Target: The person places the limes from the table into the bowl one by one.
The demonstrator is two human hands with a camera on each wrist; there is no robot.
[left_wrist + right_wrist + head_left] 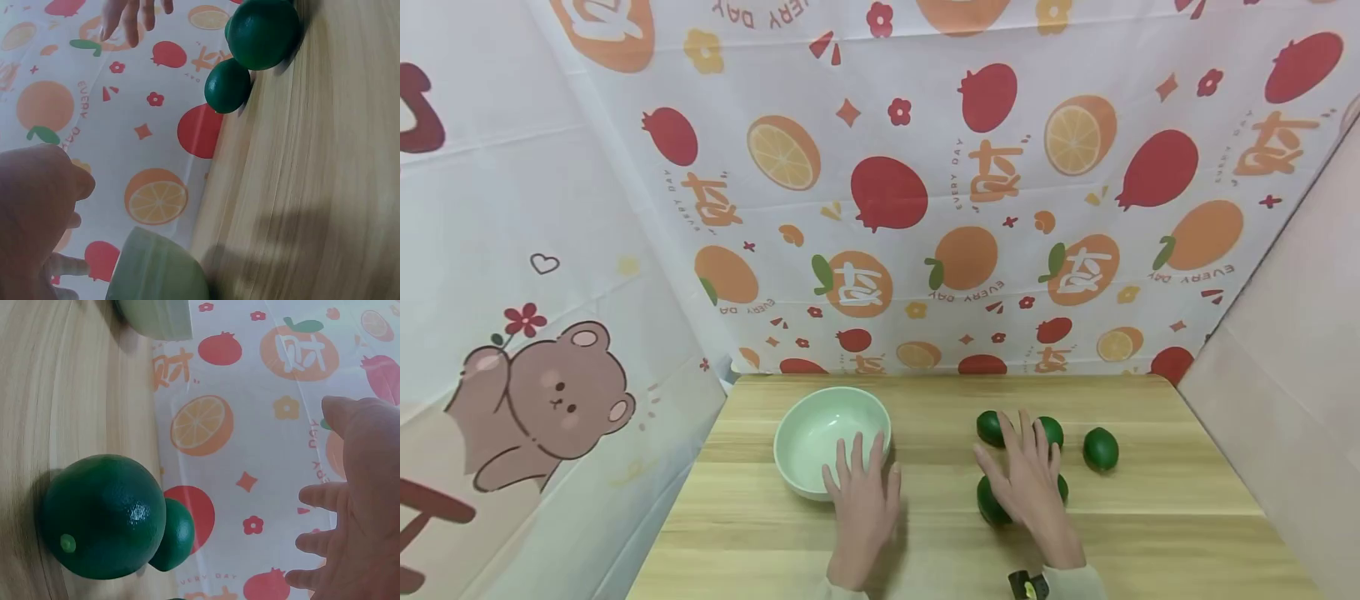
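A pale green bowl point(797, 433) stands at the left of the wooden table. My left hand point(862, 504), fingers spread, hovers over its near right rim and holds nothing. On the right, my right hand point(1030, 483) is held above several dark green limes, fingers spread and nothing in its grasp. One lime point(990, 427) shows beyond its thumb and another lime point(992, 502) near its palm; others are partly hidden behind the hand. A separate lime point(1101, 450) lies to the right. In the right wrist view, a large-looking lime point(103, 515) sits below the raised hand.
The wooden table point(940, 550) ends at a fruit-printed cloth point(910, 317) hanging behind it. A bear-printed cloth point(490, 250) hangs on the left, and a plain pale wall point(1292, 375) stands on the right. A dark band point(1028, 585) is on the right wrist.
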